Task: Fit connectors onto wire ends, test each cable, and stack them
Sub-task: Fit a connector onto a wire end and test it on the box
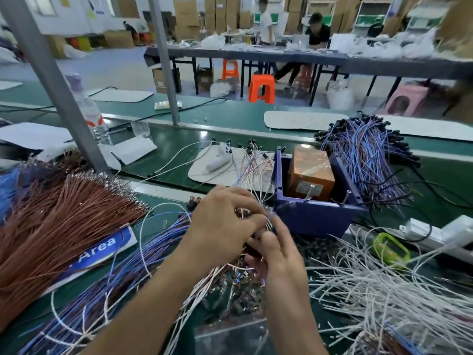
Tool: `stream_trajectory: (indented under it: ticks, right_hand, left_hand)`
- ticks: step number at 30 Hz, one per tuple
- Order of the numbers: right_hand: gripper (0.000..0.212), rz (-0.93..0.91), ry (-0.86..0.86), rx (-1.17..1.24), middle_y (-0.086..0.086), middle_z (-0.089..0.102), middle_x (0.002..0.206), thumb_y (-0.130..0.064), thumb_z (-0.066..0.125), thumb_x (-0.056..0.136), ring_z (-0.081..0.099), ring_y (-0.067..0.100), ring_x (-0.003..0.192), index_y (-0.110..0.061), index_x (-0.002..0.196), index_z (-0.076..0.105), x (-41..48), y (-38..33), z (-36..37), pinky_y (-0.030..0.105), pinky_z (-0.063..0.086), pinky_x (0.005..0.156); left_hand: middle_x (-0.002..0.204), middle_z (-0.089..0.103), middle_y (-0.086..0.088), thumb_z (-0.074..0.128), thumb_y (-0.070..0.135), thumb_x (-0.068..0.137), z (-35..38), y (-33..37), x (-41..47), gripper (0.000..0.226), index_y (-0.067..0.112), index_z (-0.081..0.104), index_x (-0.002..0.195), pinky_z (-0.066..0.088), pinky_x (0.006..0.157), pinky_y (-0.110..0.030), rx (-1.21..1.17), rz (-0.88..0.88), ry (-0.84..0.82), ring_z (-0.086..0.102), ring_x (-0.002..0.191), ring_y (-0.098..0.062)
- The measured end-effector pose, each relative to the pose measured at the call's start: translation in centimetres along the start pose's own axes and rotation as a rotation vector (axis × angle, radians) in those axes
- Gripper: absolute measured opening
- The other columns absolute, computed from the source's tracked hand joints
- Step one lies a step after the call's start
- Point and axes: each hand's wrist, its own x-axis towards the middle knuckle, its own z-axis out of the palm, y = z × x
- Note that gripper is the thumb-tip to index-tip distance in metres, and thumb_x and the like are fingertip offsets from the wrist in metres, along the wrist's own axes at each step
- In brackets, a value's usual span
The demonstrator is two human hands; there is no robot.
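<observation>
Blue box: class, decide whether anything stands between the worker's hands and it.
Nothing visible does. The left hand and right hand pinch wire ends just beside the near left corner of the blue box; no object sits in the gap.

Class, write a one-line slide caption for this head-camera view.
Left hand and right hand pinch wire ends near a blue box, flanked by brown wires and white wires.
</observation>
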Motion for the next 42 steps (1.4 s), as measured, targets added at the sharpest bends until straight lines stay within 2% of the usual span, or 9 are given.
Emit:
stream_trajectory:
  ticks: [5, 9, 12, 16, 21, 25, 31, 37, 42]
  right_hand:
    - [0.031, -0.066, 0.172, 0.117, 0.002, 0.079, 0.102, -0.011, 0.051, 0.105, 0.075, 0.014, 0.099, -0.021, 0.097, 0.079, 0.1, -2.0, -1.5, 0.033, 0.058, 0.088]
    - [0.030, -0.082, 0.329, 0.339, 0.011, 0.079, 0.092, -0.017, 0.047, 0.106, 0.077, 0.024, 0.088, -0.008, 0.091, 0.072, 0.5, -3.5, -5.3, 0.036, 0.061, 0.078]
    - [0.027, -0.009, 0.378, 0.590, 0.006, 0.070, 0.071, -0.022, 0.050, 0.104, 0.067, 0.018, 0.062, -0.005, 0.096, 0.069, 0.8, -4.8, -9.5, 0.027, 0.056, 0.055]
    - [0.027, -0.057, 0.429, 0.523, -0.004, 0.045, 0.058, -0.020, 0.048, 0.105, 0.037, 0.009, 0.048, -0.010, 0.087, 0.066, 1.1, -4.7, -15.0, 0.026, 0.032, 0.054]
    - [0.029, -0.077, 0.230, -0.046, 0.007, 0.056, 0.060, -0.010, 0.054, 0.102, 0.039, 0.007, 0.043, -0.006, 0.084, 0.076, 0.3, -5.7, -17.9, 0.017, 0.028, 0.038]
    - [0.022, -0.043, -0.083, -0.546, -0.003, 0.078, 0.079, -0.010, 0.066, 0.096, 0.054, -0.005, 0.045, -0.020, 0.086, 0.083, -0.6, -6.6, -15.6, 0.005, 0.037, 0.043]
    - [0.008, -0.049, -0.247, -0.548, -0.006, 0.079, 0.086, -0.032, 0.078, 0.085, 0.072, 0.007, 0.076, -0.037, 0.092, 0.080, -1.8, -5.1, -11.4, 0.022, 0.055, 0.073]
    - [0.013, 0.002, -0.107, -0.460, -0.002, 0.070, 0.061, -0.014, 0.078, 0.082, 0.052, -0.003, 0.047, -0.014, 0.069, 0.078, -0.6, -2.6, -12.1, 0.007, 0.037, 0.049]
    - [0.027, 0.082, -0.137, -0.234, 0.011, 0.063, 0.058, 0.004, 0.071, 0.086, 0.052, 0.005, 0.043, -0.011, 0.063, 0.074, -0.3, -0.5, -12.9, 0.013, 0.041, 0.044]
  left_hand:
    - [0.077, 0.078, 0.006, 0.072, 0.021, 0.088, 3.2, 1.0, -2.1, 0.011, 0.026, 0.081, 0.088, 0.061, 0.077, -0.041, -0.323, -0.150, -0.342, 0.072, 0.073, -0.014]
    - [0.063, 0.067, -0.004, 0.073, 0.015, 0.093, 3.5, -0.8, -3.8, 0.014, 0.022, 0.083, 0.086, 0.044, 0.058, -0.031, -0.452, -0.283, -0.522, 0.053, 0.057, -0.015]
    - [0.061, 0.067, -0.004, 0.076, 0.009, 0.090, 2.4, -1.8, -4.7, 0.018, 0.024, 0.085, 0.083, 0.041, 0.052, -0.018, -0.519, -0.346, -0.460, 0.052, 0.051, -0.009]
    - [0.066, 0.075, 0.000, 0.081, 0.018, 0.086, -0.2, -2.9, -4.2, 0.017, 0.034, 0.084, 0.079, 0.045, 0.053, -0.017, -0.247, -0.316, -0.444, 0.058, 0.052, -0.005]
    - [0.064, 0.074, 0.000, 0.084, 0.022, 0.084, -1.1, -3.2, -3.3, 0.017, 0.038, 0.083, 0.077, 0.041, 0.047, -0.015, -0.191, -0.283, -0.264, 0.053, 0.047, -0.002]
    - [0.070, 0.076, -0.004, 0.081, 0.042, 0.068, 1.9, -0.8, -3.7, 0.018, 0.030, 0.083, 0.081, 0.053, 0.059, -0.025, -0.337, -0.218, -0.381, 0.064, 0.059, -0.010]
    - [0.065, 0.074, -0.005, 0.088, 0.022, 0.076, 6.2, 1.4, -4.8, 0.005, 0.024, 0.083, 0.076, 0.049, 0.054, -0.020, -0.457, -0.171, -0.385, 0.065, 0.054, -0.010]
    - [0.066, 0.076, -0.001, 0.092, 0.023, 0.069, 8.4, 0.6, -5.1, 0.010, 0.027, 0.083, 0.071, 0.051, 0.056, -0.020, -0.489, -0.227, -0.148, 0.066, 0.056, -0.008]
    - [0.062, 0.074, 0.007, 0.091, 0.026, 0.069, 10.1, -0.3, -6.1, 0.011, 0.032, 0.082, 0.069, 0.047, 0.054, -0.015, -0.415, -0.131, -0.078, 0.064, 0.054, -0.002]
